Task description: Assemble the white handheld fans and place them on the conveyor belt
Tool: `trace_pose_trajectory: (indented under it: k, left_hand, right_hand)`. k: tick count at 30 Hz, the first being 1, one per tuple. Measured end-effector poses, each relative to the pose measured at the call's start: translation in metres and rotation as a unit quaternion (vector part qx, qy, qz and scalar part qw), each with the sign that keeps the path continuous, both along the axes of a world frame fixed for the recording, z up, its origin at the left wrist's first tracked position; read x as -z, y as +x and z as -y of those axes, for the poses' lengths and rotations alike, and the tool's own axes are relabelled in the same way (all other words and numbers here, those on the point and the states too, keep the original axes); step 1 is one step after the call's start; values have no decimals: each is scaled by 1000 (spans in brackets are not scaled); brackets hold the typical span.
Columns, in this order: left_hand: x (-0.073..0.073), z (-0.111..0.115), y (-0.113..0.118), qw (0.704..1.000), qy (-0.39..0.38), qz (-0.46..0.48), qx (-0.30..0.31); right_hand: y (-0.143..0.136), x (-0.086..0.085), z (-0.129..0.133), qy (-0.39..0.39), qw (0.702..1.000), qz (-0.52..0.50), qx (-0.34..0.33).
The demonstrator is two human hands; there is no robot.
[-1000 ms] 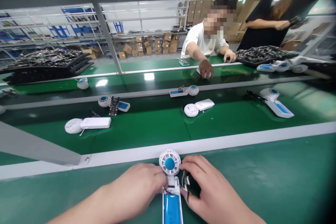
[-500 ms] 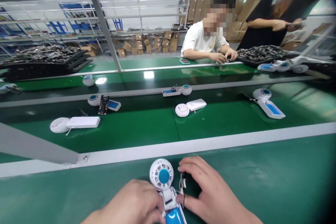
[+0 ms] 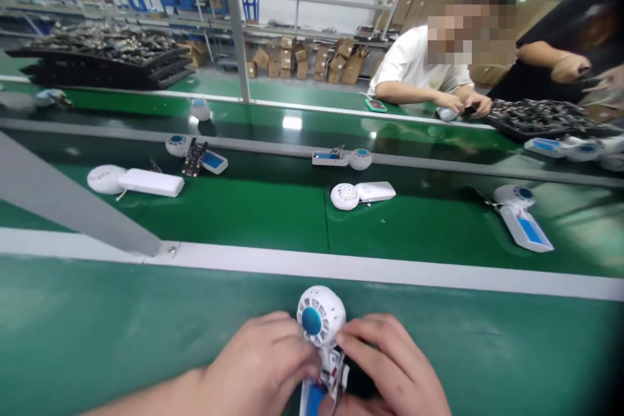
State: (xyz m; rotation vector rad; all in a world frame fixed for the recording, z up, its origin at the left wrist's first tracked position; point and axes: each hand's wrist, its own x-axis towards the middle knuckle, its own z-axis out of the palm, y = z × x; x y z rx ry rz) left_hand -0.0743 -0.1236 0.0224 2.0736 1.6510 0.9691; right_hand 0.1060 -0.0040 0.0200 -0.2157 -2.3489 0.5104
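Observation:
A white handheld fan (image 3: 334, 309) with a blue centre stands head-up before me, its handle open. Wires and small white parts show at the neck, and a blue insert (image 3: 311, 398) lies in the handle. My left hand (image 3: 266, 357) is closed around the fan's left side at the neck and handle. My right hand (image 3: 397, 361) curls in from the right, fingertips by the fan head, thumb low over the handle. Between its fingers and thumb is a circuit board seen nearly edge-on, mostly hidden by the hand.
Beyond a white rail (image 3: 273, 266), several part-built fans lie on the green conveyor belt (image 3: 263, 214), one with a black circuit board (image 3: 194, 157). A slanted grey post (image 3: 78, 198) rises at left. Across, a person in white (image 3: 409, 65) works near a tray of parts (image 3: 550, 118).
The right hand with the board has come in against the fan's neck, its fingertips now by the head. The fan is turned slightly, and the view has shifted and tilted.

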Motion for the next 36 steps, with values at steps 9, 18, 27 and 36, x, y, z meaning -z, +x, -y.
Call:
trace_pose_trajectory:
  k: [9,18,27,36]
  left_hand:
    - [-7,2,3,996,-86,35,-17]
    - [-1,7,4,996,-70,-3,-47]
    - [-8,10,7,996,-87,-7,-31]
    - [0,7,3,993,-64,92,-28]
  right_hand:
    - [8,-6,3,16,997,70,40]
    - [4,2,-4,35,998,52,-31]
    - [21,14,12,-79,992,86,51]
    - [30,23,12,-84,993,77,36]
